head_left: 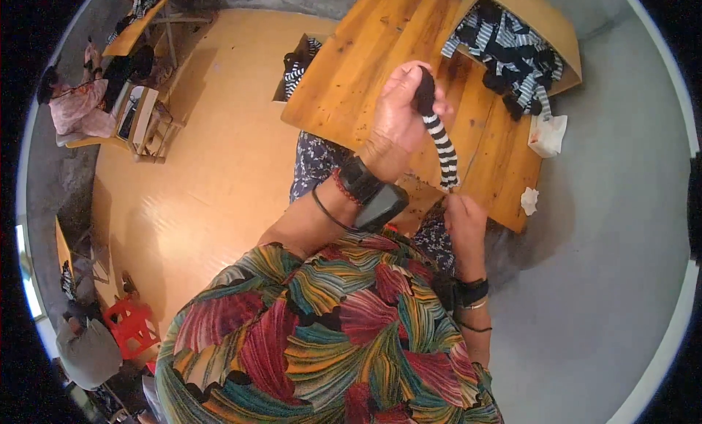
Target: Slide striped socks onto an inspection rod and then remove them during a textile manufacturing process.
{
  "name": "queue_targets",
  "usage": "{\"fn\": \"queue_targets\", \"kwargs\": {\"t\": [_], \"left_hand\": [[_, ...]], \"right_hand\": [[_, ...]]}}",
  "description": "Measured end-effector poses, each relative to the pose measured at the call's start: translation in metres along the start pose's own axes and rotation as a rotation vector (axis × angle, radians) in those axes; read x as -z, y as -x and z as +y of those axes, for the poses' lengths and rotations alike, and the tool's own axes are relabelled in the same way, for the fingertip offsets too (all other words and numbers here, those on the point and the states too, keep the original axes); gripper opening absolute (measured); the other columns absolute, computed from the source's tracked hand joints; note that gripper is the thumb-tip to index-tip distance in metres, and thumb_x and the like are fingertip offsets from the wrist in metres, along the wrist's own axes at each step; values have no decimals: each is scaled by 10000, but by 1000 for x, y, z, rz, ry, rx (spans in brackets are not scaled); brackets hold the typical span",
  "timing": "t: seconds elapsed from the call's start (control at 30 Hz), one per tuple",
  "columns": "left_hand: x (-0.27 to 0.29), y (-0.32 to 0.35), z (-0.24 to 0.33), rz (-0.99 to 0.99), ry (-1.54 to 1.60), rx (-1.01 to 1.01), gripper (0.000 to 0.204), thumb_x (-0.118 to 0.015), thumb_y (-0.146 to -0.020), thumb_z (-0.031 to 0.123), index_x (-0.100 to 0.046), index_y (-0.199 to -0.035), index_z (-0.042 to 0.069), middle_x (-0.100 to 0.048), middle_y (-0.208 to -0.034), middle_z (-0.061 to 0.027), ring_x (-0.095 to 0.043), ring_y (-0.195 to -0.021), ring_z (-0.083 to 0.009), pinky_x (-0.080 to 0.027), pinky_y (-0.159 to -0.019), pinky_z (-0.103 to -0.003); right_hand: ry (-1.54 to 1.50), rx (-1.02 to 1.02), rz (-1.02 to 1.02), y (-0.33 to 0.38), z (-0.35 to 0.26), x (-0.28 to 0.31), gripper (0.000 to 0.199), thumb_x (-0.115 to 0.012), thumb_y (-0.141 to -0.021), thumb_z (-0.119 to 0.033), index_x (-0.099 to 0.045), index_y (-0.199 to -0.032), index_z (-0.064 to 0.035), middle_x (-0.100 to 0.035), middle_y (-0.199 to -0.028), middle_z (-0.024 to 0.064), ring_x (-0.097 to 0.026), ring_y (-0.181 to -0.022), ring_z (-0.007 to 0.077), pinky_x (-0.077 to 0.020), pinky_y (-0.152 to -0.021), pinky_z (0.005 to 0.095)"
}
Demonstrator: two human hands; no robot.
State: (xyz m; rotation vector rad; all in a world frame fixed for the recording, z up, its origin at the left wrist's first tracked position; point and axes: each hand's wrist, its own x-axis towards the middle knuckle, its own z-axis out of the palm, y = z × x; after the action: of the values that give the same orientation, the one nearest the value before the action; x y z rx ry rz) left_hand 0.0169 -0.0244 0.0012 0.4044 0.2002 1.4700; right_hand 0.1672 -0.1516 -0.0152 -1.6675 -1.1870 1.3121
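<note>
My left hand (401, 106) is closed round the black end of a knitted tube (442, 147), which has black and white stripes along its lower part. The tube hangs in a slight curve over the wooden table (365, 73). At its striped lower end, my right hand (466, 213) is closed in a pinch. What lies between those fingertips is too small to make out.
A cardboard box (570, 47) of striped and black knitted pieces lies on the table's far right. Another box (279, 91) stands beyond its left edge. A tissue pack (548, 135) and crumpled tissue (529, 201) lie at the right. People (77, 109) sit far left, near a red stool (131, 327).
</note>
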Motion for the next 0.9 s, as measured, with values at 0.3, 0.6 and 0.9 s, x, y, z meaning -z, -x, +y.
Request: {"fn": "queue_targets", "kwargs": {"t": [0.3,0.6,0.9], "left_hand": [[-21,8,-17,-18,-64,-52,128,-530,-823,127,-448,-910,83,-469,-636,-20,-436,-490,-114,-408,-508,-282],[-20,20,-7,-108,-114,117,140,-531,-812,118,-478,-936,82,-461,-563,-18,-405,-450,-123,-369,-495,-272],[-18,11,-7,6,-125,61,154,-517,-845,213,-473,-886,72,-531,-621,-66,-496,-509,-166,-439,-561,-325]], "right_hand": [[-429,-52,-18,-4,-7,-20,145,-470,-851,-134,-508,-727,-70,-384,-536,-75,-338,-458,20,-263,-406,185],[-737,-82,-346,-10,-29,-18,125,-463,-861,-143,-515,-777,-67,-386,-521,-61,-325,-419,37,-254,-383,200],[-299,-23,-99,-6,-6,-8,167,-459,-869,-162,-564,-882,-33,-428,-570,-73,-359,-476,26,-263,-418,191]]}}
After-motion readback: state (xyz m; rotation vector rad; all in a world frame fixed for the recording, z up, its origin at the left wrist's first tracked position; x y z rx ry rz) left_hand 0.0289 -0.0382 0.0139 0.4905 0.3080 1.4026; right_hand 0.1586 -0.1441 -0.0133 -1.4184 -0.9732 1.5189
